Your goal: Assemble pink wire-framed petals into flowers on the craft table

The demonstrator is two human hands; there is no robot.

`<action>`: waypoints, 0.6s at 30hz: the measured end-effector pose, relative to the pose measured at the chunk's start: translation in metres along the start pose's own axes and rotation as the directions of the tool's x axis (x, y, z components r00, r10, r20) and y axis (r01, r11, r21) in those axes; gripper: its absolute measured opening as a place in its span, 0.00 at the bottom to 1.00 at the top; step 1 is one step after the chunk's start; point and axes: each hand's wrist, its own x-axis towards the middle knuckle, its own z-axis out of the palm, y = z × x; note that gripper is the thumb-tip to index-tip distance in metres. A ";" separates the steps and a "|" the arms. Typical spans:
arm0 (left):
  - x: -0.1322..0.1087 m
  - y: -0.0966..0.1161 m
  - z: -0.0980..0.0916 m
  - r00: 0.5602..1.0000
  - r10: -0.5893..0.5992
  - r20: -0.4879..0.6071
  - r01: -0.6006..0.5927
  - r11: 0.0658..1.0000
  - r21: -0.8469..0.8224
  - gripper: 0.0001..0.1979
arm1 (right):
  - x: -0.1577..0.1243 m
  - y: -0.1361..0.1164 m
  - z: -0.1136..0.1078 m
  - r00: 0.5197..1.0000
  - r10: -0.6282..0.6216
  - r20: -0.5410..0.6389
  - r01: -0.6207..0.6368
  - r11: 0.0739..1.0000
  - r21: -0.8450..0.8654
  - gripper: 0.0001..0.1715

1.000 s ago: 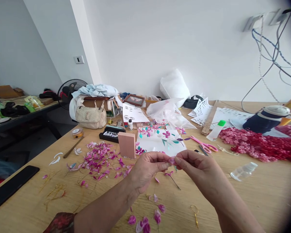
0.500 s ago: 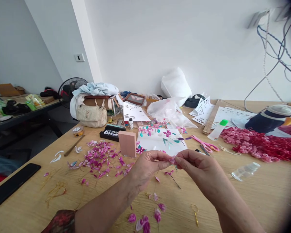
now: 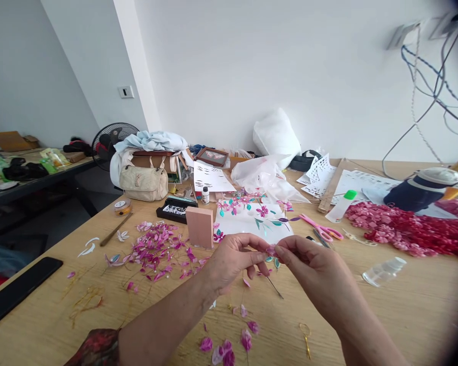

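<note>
Here, both hands meet above the middle of the wooden table (image 3: 351, 315), pinching a small pink petal piece (image 3: 270, 250) between them. The left hand (image 3: 236, 256) has its thumb and forefinger closed on one side of it, with the other fingers loosely bent below; the right hand (image 3: 315, 262) grips the opposite side between thumb and forefinger. The piece is tiny and largely covered by the fingertips, so its exact form cannot be made out. Just below it show teal leaves (image 3: 277, 263), and a thin dark rod (image 3: 275, 288) slants down toward the right. A heap of magenta petals (image 3: 156, 249) spreads to the left of the left hand, while a few loose petals (image 3: 206, 344) lie nearer the wearer, between the forearms. A twisted gold wire loop (image 3: 305, 330) rests close to the right forearm. Beyond the hands, an upright pinkish block (image 3: 199, 227) stands beside a white sheet (image 3: 234, 226) bearing pink flowers and leaves. Pink-handled scissors (image 3: 320, 227) lie past the right hand, near a green-capped bottle (image 3: 339, 208); farther right, a clear bottle (image 3: 383, 271) lies tilted in front of a mass of red and pink trimmings (image 3: 397, 229).
</note>
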 end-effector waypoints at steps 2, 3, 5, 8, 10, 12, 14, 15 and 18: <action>0.000 0.001 0.000 0.999 0.028 0.017 -0.028 0.999 -0.034 0.07 | 0.000 0.000 0.000 1.000 -0.003 0.001 0.003 1.000 -0.008 0.15; 0.000 0.001 0.000 0.999 0.039 0.022 -0.038 0.998 -0.045 0.07 | 0.000 0.001 0.001 1.000 -0.001 0.000 0.001 1.000 -0.012 0.15; -0.001 0.002 0.001 0.999 0.037 0.019 -0.036 0.998 -0.047 0.08 | 0.000 0.001 0.001 1.000 -0.003 -0.003 0.003 1.000 -0.017 0.15; -0.002 0.002 0.001 1.000 -0.003 -0.019 0.003 0.999 -0.037 0.10 | -0.001 -0.001 0.002 1.000 -0.027 -0.015 0.027 0.999 -0.020 0.14; -0.002 0.002 0.002 0.999 -0.017 -0.039 0.015 0.999 -0.037 0.12 | -0.001 -0.002 0.002 0.999 -0.039 -0.023 0.038 0.999 -0.031 0.14; -0.002 0.003 0.003 0.998 -0.023 -0.050 0.021 0.999 -0.041 0.12 | -0.001 -0.002 0.002 0.999 -0.047 -0.026 0.046 0.998 -0.042 0.14; -0.003 0.004 0.004 0.997 -0.038 -0.061 0.035 0.998 -0.048 0.13 | -0.001 -0.002 0.002 0.998 -0.060 -0.025 0.059 0.997 -0.044 0.14; -0.003 0.005 0.004 0.997 -0.043 -0.066 0.040 0.998 -0.052 0.13 | -0.001 -0.002 0.002 0.997 -0.068 -0.025 0.067 0.997 -0.043 0.14; -0.005 0.006 0.005 0.996 -0.042 -0.075 0.038 0.998 -0.047 0.12 | 0.000 -0.001 0.002 0.996 -0.082 -0.018 0.081 0.996 -0.038 0.15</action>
